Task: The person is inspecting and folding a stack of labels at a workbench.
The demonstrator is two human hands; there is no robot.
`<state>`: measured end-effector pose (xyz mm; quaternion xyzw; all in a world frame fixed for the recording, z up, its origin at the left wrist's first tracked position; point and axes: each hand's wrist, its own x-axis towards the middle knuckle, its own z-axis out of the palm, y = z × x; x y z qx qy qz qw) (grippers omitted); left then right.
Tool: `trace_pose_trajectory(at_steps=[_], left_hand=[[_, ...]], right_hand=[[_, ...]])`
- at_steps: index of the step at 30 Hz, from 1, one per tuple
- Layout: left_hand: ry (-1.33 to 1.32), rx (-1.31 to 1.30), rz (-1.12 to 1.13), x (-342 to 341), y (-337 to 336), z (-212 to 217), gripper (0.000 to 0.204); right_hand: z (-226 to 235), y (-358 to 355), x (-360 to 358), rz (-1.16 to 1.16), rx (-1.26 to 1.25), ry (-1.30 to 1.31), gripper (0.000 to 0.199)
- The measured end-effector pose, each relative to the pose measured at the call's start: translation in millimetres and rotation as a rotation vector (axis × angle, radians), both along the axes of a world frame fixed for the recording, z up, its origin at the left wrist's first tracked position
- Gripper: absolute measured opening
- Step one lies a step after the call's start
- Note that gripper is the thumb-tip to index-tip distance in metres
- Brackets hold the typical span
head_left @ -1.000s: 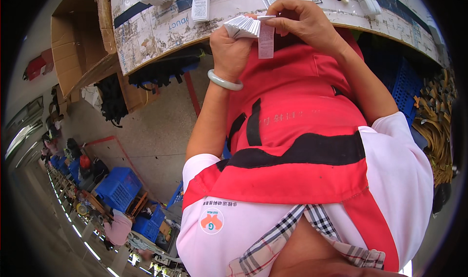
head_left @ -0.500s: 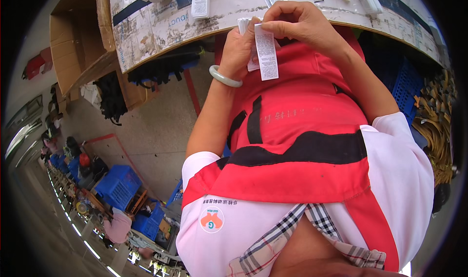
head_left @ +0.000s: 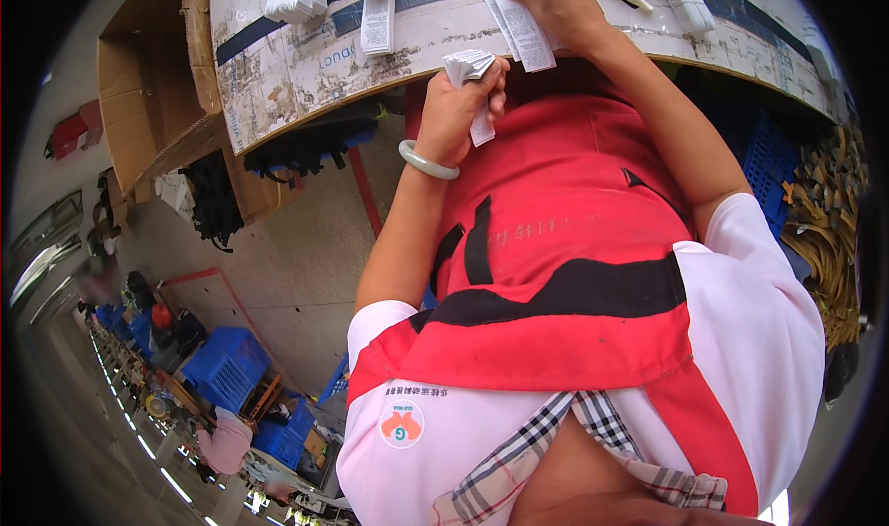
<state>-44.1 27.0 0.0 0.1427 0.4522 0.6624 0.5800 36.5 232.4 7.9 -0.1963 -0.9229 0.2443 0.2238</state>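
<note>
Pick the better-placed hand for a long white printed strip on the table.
Probably right: the right hand touches long white printed strips; the left hand grips a fanned white strip bundle.

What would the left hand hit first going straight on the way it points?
Likely the near edge of the table, with the bundle of white labels in the left hand leading. Depth is unclear: if the hand is above the tabletop, it may pass over.

Two hands (head_left: 454,114) (head_left: 567,9), one held label bundle (head_left: 467,65)
</note>
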Motion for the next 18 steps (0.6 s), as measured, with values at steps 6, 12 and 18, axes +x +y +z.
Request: trace_pose_trajectory(at_steps=[6, 12, 18], left_hand=[[0.694, 0.068, 0.239, -7, 9, -1, 0.013], [1.056, 0.272, 0.355, -18, 35, 11, 0.03], [1.265, 0.304, 0.249, -26, 33, 10, 0.036]], right_hand=[[11, -10, 9, 0.017, -0.17, 0.001, 0.01], [13, -6, 14, 0.077, -0.18, 0.013, 0.01], [47, -20, 19, 0.251, -0.285, 0.024, 0.01]])
